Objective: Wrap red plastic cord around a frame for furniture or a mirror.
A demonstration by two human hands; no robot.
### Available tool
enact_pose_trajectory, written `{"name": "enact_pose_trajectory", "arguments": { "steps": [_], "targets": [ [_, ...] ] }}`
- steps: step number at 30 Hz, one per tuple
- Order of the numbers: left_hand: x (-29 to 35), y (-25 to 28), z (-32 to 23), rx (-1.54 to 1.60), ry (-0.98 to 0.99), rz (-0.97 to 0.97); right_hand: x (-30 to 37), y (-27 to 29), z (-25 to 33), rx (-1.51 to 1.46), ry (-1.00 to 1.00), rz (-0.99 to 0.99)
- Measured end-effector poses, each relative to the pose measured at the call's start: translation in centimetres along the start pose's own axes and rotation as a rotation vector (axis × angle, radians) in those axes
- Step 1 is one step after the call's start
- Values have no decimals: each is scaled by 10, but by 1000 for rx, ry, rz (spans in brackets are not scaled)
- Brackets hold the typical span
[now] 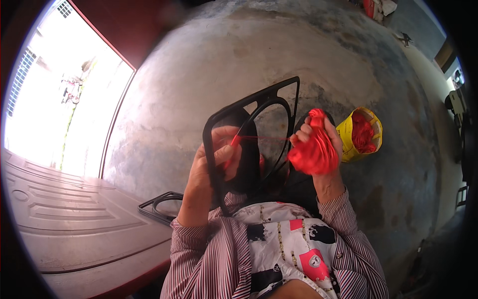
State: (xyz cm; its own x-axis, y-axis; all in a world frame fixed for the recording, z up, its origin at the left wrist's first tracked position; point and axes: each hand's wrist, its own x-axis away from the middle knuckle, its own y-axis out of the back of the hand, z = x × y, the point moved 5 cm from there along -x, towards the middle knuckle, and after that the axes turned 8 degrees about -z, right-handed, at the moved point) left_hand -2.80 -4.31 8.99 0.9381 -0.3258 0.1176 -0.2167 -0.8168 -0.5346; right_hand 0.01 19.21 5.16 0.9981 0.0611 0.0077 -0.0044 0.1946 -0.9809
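Note:
My left hand [215, 158] grips the left side of a black frame [259, 107], a rounded square with a ring inside it, held upright over my lap. A thin red strand [264, 137] runs taut from my left fingers across the ring to my right hand [318, 137]. That hand is closed around a thick bundle of red string [313, 152], held just right of the frame.
A yellow bucket [348, 133] with more red string in it stands on the concrete floor at the right. Another black frame [162, 204] lies on the floor at my lower left, beside a pale moulded door panel [74, 214]. A bright doorway [59, 99] is at far left.

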Motion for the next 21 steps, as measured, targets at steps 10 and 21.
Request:
{"name": "enact_pose_trajectory", "arguments": {
  "steps": [10,21],
  "targets": [
    [10,-27,15,48,69,-97,3,-65,-36,968,5,-78],
    [14,-34,40,420,387,171,1,-22,-69,192,-239,-37]
  ]
}}
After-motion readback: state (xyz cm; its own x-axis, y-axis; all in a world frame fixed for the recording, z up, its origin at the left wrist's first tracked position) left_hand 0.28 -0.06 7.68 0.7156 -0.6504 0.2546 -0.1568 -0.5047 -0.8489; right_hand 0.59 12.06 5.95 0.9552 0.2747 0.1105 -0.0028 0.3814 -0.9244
